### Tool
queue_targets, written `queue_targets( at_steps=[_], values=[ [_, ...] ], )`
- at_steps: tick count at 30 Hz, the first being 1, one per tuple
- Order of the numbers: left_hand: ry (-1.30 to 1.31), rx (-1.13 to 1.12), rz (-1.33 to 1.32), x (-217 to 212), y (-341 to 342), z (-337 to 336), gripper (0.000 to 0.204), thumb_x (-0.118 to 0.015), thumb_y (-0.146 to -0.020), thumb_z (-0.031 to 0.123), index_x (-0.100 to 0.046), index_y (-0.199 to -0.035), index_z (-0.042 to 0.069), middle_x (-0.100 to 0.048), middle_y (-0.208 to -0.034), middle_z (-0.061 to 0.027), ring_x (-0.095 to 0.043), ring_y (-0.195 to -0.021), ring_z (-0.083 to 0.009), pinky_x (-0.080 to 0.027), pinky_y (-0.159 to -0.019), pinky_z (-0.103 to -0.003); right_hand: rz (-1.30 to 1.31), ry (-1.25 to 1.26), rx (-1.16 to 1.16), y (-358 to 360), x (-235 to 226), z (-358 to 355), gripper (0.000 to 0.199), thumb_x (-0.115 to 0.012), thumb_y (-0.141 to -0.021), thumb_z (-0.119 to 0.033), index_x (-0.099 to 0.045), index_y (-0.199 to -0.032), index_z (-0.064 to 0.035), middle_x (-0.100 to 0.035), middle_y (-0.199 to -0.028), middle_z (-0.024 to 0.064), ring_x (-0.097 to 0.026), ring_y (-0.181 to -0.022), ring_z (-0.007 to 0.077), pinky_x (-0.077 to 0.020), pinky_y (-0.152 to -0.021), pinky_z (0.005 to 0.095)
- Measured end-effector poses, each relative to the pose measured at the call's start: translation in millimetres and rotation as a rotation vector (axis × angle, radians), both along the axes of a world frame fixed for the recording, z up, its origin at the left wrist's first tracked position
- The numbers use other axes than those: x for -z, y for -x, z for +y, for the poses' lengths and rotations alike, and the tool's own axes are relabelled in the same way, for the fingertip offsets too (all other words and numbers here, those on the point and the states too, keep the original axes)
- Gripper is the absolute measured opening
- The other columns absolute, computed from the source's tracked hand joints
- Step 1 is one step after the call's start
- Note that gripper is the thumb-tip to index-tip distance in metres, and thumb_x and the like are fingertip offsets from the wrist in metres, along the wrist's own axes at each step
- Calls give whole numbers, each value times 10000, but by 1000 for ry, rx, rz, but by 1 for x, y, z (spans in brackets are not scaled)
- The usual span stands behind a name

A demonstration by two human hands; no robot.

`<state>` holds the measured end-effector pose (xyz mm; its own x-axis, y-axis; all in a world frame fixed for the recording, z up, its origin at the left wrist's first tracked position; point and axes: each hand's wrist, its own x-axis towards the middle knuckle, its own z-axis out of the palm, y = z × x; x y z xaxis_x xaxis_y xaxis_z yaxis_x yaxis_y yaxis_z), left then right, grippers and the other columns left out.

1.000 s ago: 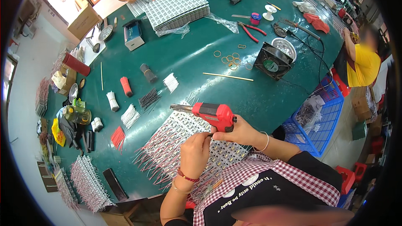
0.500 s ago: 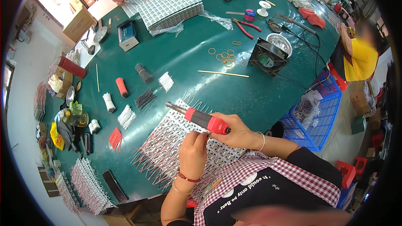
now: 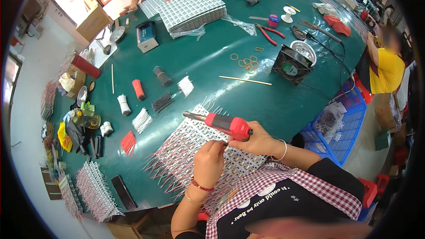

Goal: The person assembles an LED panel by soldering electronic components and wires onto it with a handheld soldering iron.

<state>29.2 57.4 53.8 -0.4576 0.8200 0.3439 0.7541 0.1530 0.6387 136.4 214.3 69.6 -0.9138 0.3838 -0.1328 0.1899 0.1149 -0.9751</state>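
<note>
A red-and-black soldering gun [image 3: 226,124] with a metal nozzle pointing left is held in my right hand [image 3: 262,142], its fingers closed round the grip. Just below the gun's rear end, my left hand [image 3: 209,163] is closed in a pinch. What it pinches is too small to make out. Both hands are over a white panel of small circuit boards [image 3: 188,135], which carries rows of yellowish parts. Many thin red and white wires [image 3: 160,168] stick out along the panel's left side. My hands hide part of it.
Bundles of white wires [image 3: 142,121], red wires [image 3: 128,143] and black wires [image 3: 163,102] lie left of the panel. Beyond are a wooden stick [image 3: 245,80], a black fan [image 3: 291,65] and red-handled pliers [image 3: 270,34]. A blue crate [image 3: 341,128] stands right. Co-workers sit across and at right.
The whole view has shifted, so the table things appear farther right. The soldering gun now lies flatter in the picture. Both hands remain closed over the panel.
</note>
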Motion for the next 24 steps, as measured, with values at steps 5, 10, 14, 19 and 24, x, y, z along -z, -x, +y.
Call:
queue_targets(
  at_steps=[5, 10, 14, 19, 24],
  values=[
    [-5, -6, -86, -8, -1, 0, 72, -665, -836, 13, -679, -906, 10, -638, -750, -141, -623, -654, -336, -489, -577, -413, 43, 110, -37, 0, 9, 7, 257, -773, -807, -222, -653, -940, -37, -652, -770, 36, -602, -678, 125, -494, -656, 305],
    [15, -6, -171, -12, -3, -2, 88, -697, -823, 23, -694, -909, 7, -648, -741, -153, -627, -631, -325, -490, -566, -381, -23, 268, -41, -2, -2, 7, 257, -774, -811, -235, -646, -887, -26, -621, -735, 10, -597, -698, 117, -494, -658, 287],
    [16, -23, -169, -16, -1, 2, 81, -695, -829, 30, -690, -906, 5, -655, -751, -156, -635, -635, -328, -493, -569, -383, -2, 146, -74, -7, -3, 5, 274, -768, -816, -205, -628, -971, -28, -648, -784, 31, -623, -735, 148, -505, -674, 292],
    [-15, -4, -191, -12, -4, 3, 95, -694, -839, 50, -685, -924, 10, -666, -776, -165, -656, -666, -334, -501, -570, -388, 81, -152, 43, -7, -3, -6, 463, -757, -813, -135, -555, -1214, -23, -682, -944, 130, -670, -820, 234, -526, -747, 340],
    [-26, -42, -238, -10, -4, -3, 122, -695, -840, 17, -689, -959, -8, -689, -760, -136, -696, -659, -239, -526, -581, -322, 91, -181, 26, -4, 0, -8, 419, -759, -803, -118, -588, -1168, -6, -685, -919, 129, -672, -812, 196, -527, -741, 317]
  ],
)
